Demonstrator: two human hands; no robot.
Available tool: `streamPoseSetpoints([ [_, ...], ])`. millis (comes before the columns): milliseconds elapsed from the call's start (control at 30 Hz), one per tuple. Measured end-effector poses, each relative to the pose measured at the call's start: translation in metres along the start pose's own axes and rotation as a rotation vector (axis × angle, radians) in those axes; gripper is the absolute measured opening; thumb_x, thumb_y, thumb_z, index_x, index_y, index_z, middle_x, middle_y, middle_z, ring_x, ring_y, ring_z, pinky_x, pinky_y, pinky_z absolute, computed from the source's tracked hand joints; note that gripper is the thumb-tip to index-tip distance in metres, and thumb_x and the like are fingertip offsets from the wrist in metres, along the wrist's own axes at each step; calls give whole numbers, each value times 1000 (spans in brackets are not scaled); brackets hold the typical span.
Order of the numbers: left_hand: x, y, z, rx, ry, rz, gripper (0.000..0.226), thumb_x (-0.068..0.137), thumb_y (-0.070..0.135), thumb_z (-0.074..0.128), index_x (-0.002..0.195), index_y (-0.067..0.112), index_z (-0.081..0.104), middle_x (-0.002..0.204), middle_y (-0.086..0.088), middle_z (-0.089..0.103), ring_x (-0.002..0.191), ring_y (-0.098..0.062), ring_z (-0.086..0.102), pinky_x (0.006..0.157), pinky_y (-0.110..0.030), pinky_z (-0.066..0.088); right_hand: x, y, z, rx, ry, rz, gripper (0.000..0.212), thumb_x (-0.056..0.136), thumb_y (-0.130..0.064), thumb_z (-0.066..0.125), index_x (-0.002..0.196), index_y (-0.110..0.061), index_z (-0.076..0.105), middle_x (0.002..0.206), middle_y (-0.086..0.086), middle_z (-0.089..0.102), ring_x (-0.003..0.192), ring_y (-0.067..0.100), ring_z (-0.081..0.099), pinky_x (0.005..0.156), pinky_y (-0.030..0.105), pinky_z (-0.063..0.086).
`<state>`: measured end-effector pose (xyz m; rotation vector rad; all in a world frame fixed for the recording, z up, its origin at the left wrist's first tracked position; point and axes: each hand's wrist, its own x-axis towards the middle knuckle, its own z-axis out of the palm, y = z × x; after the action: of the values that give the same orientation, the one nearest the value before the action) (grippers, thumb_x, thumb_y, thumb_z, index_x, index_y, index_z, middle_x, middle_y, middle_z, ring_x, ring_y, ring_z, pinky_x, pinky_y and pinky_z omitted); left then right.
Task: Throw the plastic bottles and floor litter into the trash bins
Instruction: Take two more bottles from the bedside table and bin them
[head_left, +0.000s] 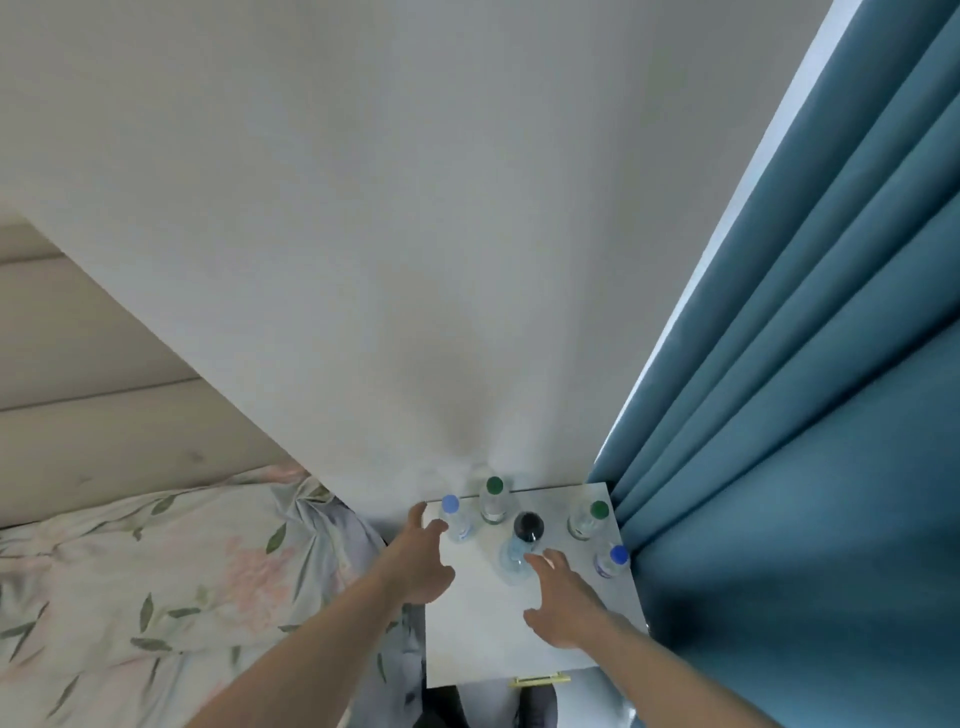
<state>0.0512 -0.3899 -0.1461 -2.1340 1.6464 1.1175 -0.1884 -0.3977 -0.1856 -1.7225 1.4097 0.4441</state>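
Note:
Several clear plastic bottles stand upright on a white nightstand (483, 634). A light-blue-capped bottle (456, 519) is at the back left, a green-capped bottle (493, 499) behind it, a black-capped bottle (522, 545) in the middle, another green-capped bottle (589, 519) at the back right, and a blue-capped bottle (612, 561) at the right edge. My left hand (423, 558) is open, fingers spread just left of the light-blue-capped bottle. My right hand (563, 603) is open, fingertips at the black-capped bottle's side. No trash bin is in view.
A bed with a floral cover (130, 587) lies to the left of the nightstand. Teal curtains (805, 415) hang close along its right side. A white wall (415, 234) stands behind. The nightstand has a gold drawer handle (537, 679) at its front.

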Motion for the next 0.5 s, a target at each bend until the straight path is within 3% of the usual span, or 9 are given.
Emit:
streamPoseSetpoints([
  [233,82,-12,2,148,-66,95,73,90,27,54,158,24,25,167,3,-21,122,-27,58,85,-34,51,72,-25,19,10,-16,46,79,96,-21,52,162,-33,11,170,-10,-10,139,29,38,104,38,46],
  [333,114,-22,15,161,-111,121,75,90,25,54,158,29,24,166,7,-24,125,-27,55,84,-34,50,100,-26,33,29,-42,86,75,95,-18,53,161,-31,19,169,-11,-10,139,28,37,104,38,46],
  [500,137,-40,34,180,-127,179,70,92,21,54,157,25,30,166,11,-17,114,-26,61,86,-34,51,118,-20,49,89,-23,172,70,92,-5,56,156,-23,35,168,-4,0,137,28,46,107,34,46],
])
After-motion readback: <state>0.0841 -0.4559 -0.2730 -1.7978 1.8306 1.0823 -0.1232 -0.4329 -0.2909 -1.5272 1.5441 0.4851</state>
